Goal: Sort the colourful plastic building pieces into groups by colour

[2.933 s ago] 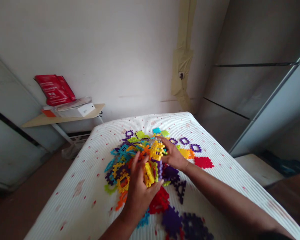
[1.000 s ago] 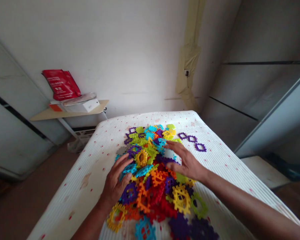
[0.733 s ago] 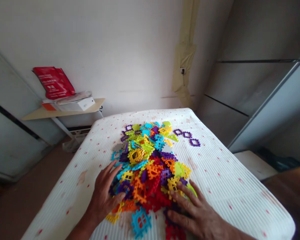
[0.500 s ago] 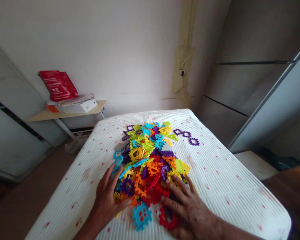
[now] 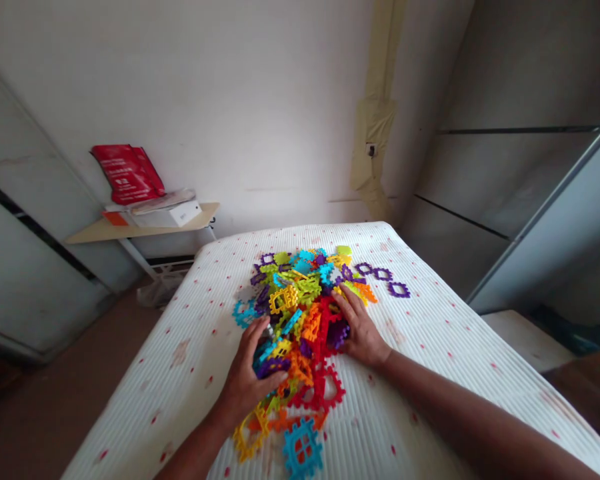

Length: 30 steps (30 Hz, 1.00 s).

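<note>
A heap of colourful plastic interlocking tiles (image 5: 307, 327) lies along the middle of the padded surface. My left hand (image 5: 250, 370) rests against the heap's left side, its thumb spread from the fingers beside blue and purple tiles. On the opposite side, my right hand (image 5: 363, 333) lies with its fingers stretched over red, purple and yellow tiles. Both hands are open, and the heap sits between them. Closer to me are a blue window tile (image 5: 303, 448), a yellow frame tile (image 5: 251, 437) and a red frame tile (image 5: 333, 387).
Three purple frame tiles (image 5: 383, 274) lie apart to the right of the heap. The surface has a white ribbed cover (image 5: 180, 373) with red spots. At the back left, a small table (image 5: 87, 232) holds a red bag (image 5: 127, 173) and a white box (image 5: 180, 213). Grey panels (image 5: 520, 173) stand on the right.
My right hand has slid forward along the heap, pushing tiles away from me. My left hand has shifted right. The red and yellow frame tiles in front are now uncovered.
</note>
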### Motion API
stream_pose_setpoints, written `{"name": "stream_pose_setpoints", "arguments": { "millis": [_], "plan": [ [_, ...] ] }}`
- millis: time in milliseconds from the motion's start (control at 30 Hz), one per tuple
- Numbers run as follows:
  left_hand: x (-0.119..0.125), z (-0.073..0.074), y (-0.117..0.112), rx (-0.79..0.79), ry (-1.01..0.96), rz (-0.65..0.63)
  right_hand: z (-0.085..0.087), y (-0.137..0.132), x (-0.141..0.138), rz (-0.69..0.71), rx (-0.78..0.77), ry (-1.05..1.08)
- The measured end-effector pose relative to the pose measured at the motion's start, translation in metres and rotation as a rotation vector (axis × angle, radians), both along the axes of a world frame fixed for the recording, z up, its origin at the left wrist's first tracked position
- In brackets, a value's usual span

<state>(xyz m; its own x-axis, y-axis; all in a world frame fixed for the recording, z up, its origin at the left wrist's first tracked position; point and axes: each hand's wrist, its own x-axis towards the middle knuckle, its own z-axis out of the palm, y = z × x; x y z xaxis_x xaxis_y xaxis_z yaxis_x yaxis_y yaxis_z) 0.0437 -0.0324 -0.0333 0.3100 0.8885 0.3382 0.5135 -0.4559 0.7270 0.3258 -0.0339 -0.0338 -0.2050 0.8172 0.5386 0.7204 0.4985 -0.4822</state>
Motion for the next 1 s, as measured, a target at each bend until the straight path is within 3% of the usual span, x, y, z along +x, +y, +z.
{"name": "stream_pose_setpoints", "arguments": {
  "millis": [133,300,500,700,800,867,933,1000],
  "plan": [
    [0.011,0.002,-0.003,-0.062,-0.085,0.008,0.005,0.03,-0.02,0.065,0.0,0.216],
    [0.021,0.003,-0.003,0.048,-0.041,0.032,0.021,0.06,-0.053,0.185,0.0,0.356],
    [0.026,0.01,-0.006,0.381,0.15,0.0,0.051,0.081,-0.077,0.343,0.036,0.27],
    [0.032,0.023,-0.012,0.626,0.322,-0.113,0.065,0.072,-0.075,0.442,0.145,0.049],
    [0.033,0.032,-0.017,0.673,0.29,-0.154,0.064,0.068,-0.06,0.379,0.239,-0.062],
    [0.028,0.041,-0.016,0.688,0.236,-0.139,0.058,0.069,-0.031,0.252,0.282,-0.144],
    [0.016,0.054,-0.006,0.681,0.179,-0.095,0.047,0.072,0.018,0.059,0.281,-0.205],
    [0.0,0.067,0.018,0.641,0.136,0.001,0.03,0.072,0.079,-0.222,0.215,-0.207]
  ]
}}
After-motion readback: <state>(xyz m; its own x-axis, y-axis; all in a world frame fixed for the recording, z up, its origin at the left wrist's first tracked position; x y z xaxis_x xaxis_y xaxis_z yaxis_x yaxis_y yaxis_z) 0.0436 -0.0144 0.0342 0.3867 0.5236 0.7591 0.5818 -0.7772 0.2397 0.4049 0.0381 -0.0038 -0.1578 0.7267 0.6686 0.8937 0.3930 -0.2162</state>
